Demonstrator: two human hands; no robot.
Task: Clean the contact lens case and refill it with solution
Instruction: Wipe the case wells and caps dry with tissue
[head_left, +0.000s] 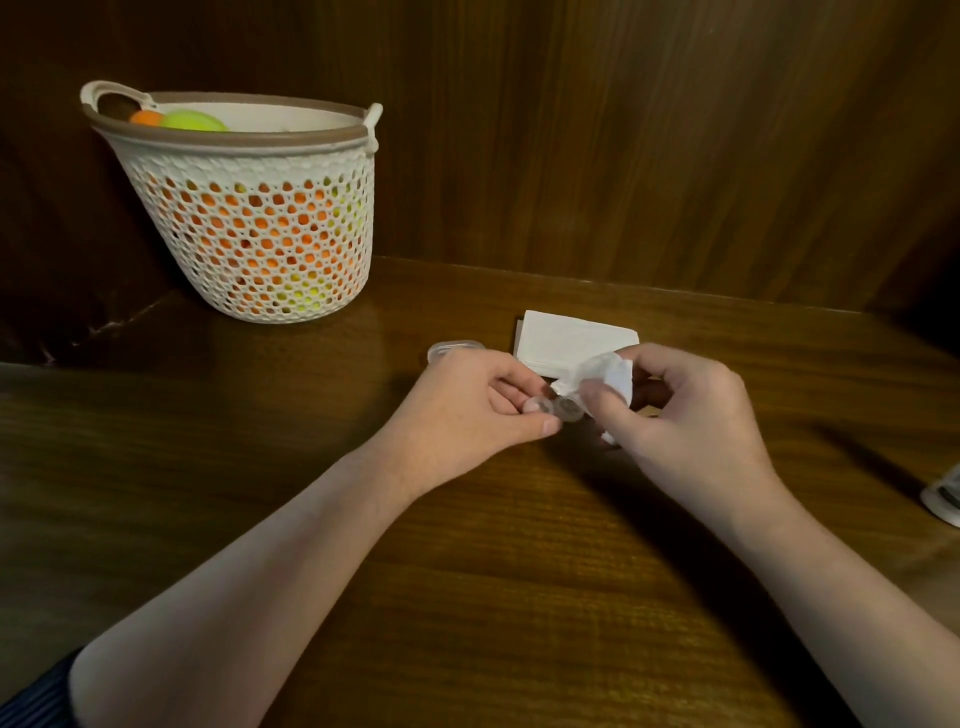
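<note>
while the left hand (470, 402) pinches the lens case (558, 408) at frame centre, its long axis points right toward the tissue (605, 376) gripped by the right hand (685, 410).

Clear twin-well lens case (558, 407) held above the table, wells facing up; crumpled white tissue (605, 376) touching its right well; clear lid (453, 349) lying flat behind.

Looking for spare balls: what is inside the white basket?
The white basket holds a yellow-green ball and an orange one at the rim; more orange and yellow shows through the mesh. The bottom is hidden.
</note>
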